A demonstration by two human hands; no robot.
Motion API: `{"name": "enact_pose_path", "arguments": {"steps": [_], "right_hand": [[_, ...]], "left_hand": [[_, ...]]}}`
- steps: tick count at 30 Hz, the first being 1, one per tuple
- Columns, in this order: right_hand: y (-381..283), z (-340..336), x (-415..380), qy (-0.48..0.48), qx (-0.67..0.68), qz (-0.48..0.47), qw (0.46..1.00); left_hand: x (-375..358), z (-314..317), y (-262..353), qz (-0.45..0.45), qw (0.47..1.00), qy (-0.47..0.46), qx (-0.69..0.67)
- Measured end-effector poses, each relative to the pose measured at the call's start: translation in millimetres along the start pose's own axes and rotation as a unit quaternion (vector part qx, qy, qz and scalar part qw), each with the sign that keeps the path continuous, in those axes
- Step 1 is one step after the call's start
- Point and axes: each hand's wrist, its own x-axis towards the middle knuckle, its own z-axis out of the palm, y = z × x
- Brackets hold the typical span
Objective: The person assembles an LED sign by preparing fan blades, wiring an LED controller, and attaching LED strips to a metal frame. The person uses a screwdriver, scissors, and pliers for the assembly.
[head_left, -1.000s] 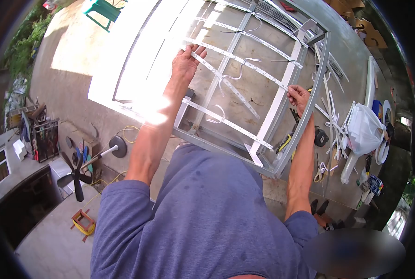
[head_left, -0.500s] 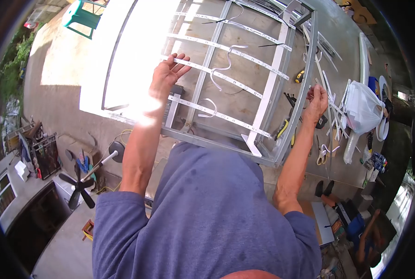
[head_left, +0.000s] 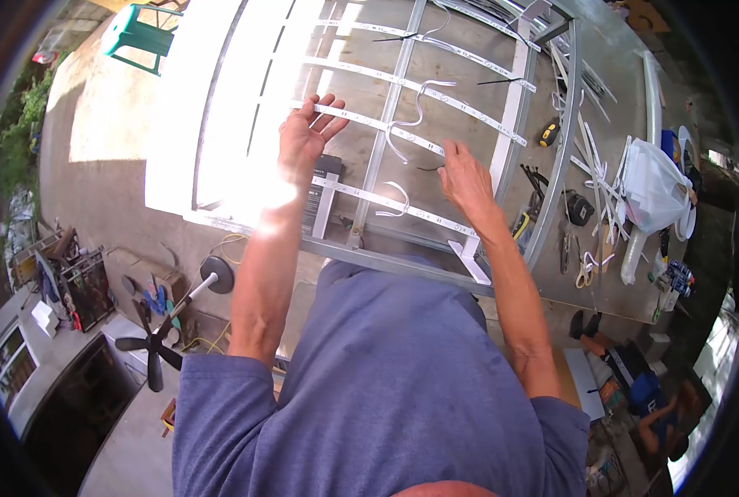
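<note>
Several white LED strips run across a metal frame, and loose white wires hang on some of them. My left hand pinches one LED strip near its brightly lit left part. Over the right part of that same strip is my right hand, its fingers bent together at a thin dark tie; whether it grips the tie or the strip is too small to tell. Below both hands lies another strip with a curled white wire.
Right of the frame lie a yellow-black tool, a tape measure, scissors, white offcuts and a plastic bag. A green stool stands upper left, a fan lower left. A person is at lower right.
My right hand has moved left from beyond the frame's right rail to over the strip. My left hand stays on the strip. The view has shifted slightly.
</note>
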Motion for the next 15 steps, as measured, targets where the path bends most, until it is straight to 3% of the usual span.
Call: {"name": "enact_pose_path", "arguments": {"steps": [8, 15], "right_hand": [[-7, 12, 20, 0.039, -0.111, -0.049, 0.992], [-34, -15, 20, 0.067, -0.101, -0.042, 0.992]], "left_hand": [[-4, 3, 15, 0.029, 0.998, 0.040, 0.043], [8, -1, 20, 0.044, 0.991, 0.123, 0.013]]}}
